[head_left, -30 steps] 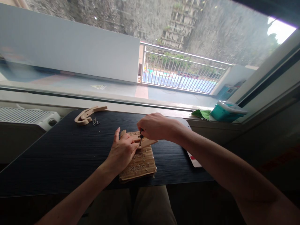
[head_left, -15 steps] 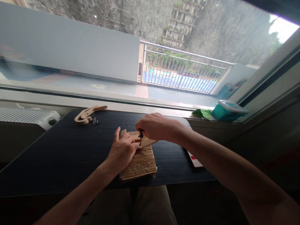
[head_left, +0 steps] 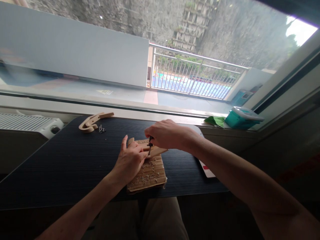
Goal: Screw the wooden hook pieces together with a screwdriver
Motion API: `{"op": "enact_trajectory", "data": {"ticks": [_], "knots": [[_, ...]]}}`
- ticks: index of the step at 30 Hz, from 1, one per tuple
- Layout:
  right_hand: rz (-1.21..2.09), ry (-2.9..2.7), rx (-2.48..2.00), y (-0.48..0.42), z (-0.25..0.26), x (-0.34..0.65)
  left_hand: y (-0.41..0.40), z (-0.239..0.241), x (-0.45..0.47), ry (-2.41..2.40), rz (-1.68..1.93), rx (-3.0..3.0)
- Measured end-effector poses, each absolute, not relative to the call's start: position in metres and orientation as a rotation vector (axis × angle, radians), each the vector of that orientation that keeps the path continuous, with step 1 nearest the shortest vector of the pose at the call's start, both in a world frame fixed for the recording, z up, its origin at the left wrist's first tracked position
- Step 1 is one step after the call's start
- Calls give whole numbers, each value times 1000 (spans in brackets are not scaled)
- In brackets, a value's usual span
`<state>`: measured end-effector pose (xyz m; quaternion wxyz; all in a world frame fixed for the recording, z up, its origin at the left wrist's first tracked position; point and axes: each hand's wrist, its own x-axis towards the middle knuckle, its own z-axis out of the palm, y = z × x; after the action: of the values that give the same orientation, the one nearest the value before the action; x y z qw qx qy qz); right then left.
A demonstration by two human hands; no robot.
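Note:
My left hand (head_left: 130, 160) lies with its fingers pressed on a pale wooden piece (head_left: 157, 151) that rests on a brown cardboard sheet (head_left: 149, 176) strewn with wood shavings. My right hand (head_left: 166, 134) is closed round a small dark tool (head_left: 150, 145) whose thin tip stands upright on the wooden piece. Both hands touch each other's working spot at the middle of the dark ribbed table (head_left: 62, 160).
A curved wooden part (head_left: 91, 122) and a few small screws (head_left: 101, 129) lie at the table's far left. A white card with a red mark (head_left: 207, 169) sits under my right forearm. On the window sill stand a teal box (head_left: 242, 119) and a green cloth (head_left: 215, 121). A radiator (head_left: 27, 123) is at left.
Almost nothing differs; my right hand has shifted very slightly over the tool while the left hand keeps pressing the wooden piece.

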<state>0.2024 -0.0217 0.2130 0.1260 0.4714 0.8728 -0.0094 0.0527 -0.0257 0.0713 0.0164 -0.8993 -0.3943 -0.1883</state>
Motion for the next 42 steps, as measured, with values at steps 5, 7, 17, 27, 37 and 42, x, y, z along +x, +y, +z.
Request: {"op": "enact_trajectory", "data": {"ticks": [5, 7, 17, 27, 37, 42], "knots": [[-27, 2578, 1334, -21, 215, 204, -25, 69, 53, -1228, -589, -2795], [-18, 2577, 1327, -22, 215, 203, -25, 69, 53, -1221, -582, -2790], [21, 2550, 1394, -23, 211, 201, -25, 67, 52, -1205, -582, -2776], [-82, 2593, 1341, -23, 215, 211, -25, 69, 52, -1213, -599, -2791], [-101, 2587, 1386, -21, 212, 212, -26, 68, 52, -1189, -627, -2789], [-73, 2570, 1403, -22, 213, 211, -26, 68, 51, -1185, -629, -2793]]}}
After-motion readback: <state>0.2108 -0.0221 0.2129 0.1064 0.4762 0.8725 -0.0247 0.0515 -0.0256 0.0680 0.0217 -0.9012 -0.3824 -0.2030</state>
